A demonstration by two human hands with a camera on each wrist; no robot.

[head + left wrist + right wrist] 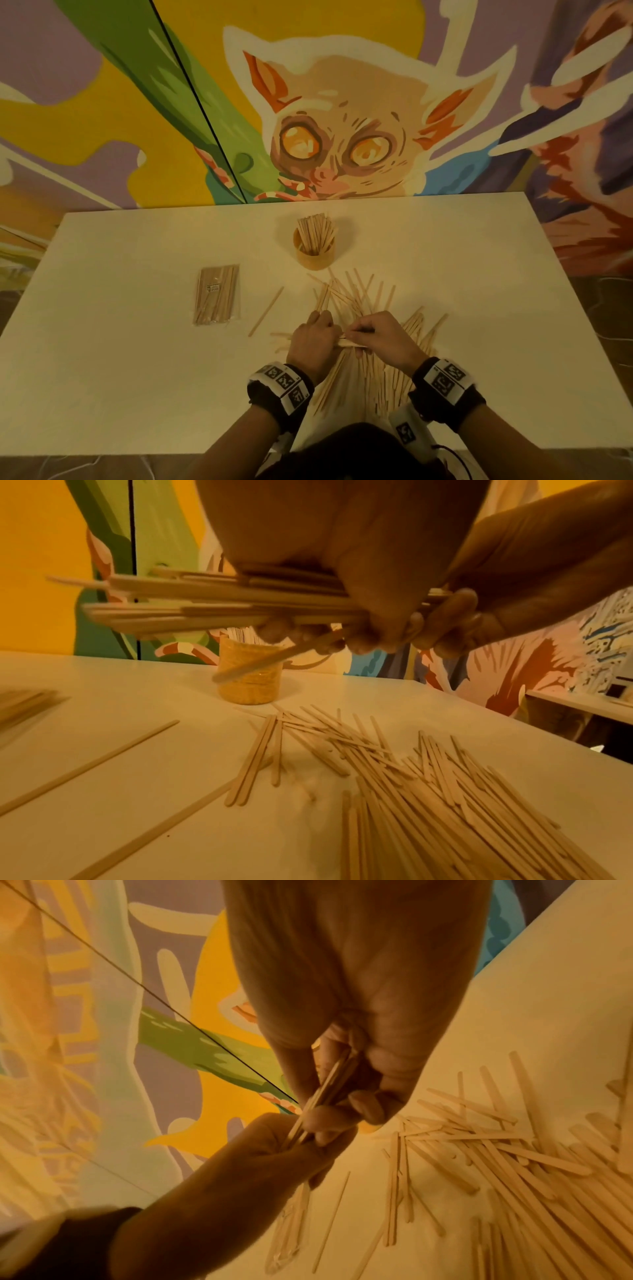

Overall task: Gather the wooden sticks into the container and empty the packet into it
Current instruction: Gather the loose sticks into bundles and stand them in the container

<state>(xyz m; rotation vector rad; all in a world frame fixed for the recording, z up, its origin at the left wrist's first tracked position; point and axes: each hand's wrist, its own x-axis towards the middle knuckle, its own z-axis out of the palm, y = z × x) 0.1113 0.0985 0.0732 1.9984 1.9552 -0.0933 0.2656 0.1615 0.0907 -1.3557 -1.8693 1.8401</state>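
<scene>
Container: a round cup (314, 251) stands at 12 o'clock from the hands on the white bench (137, 359), well apart from them. It already holds a good many upright sticks, so part of the gathering is done.
Loose sticks: a wide scatter of wooden sticks (363, 301) lies flat on the bench, from just below the cup down past both wrists. Most of the gathering looks left to do. One stray stick (266, 316) lies apart at 10 o'clock from the hands.
Left hand: the left hand (313, 337) has its grip curled round a bundle of sticks (212, 601), held level above the bench.
Right hand: the right hand (380, 334) pinches the same bundle at its other end, fingers (363, 1104) closed on it, touching the left hand.
Packet: the clear packet (216, 295) lies flat at 10 o'clock, near the bench's left side. It looks full and unopened; emptying it has not begun.
</scene>
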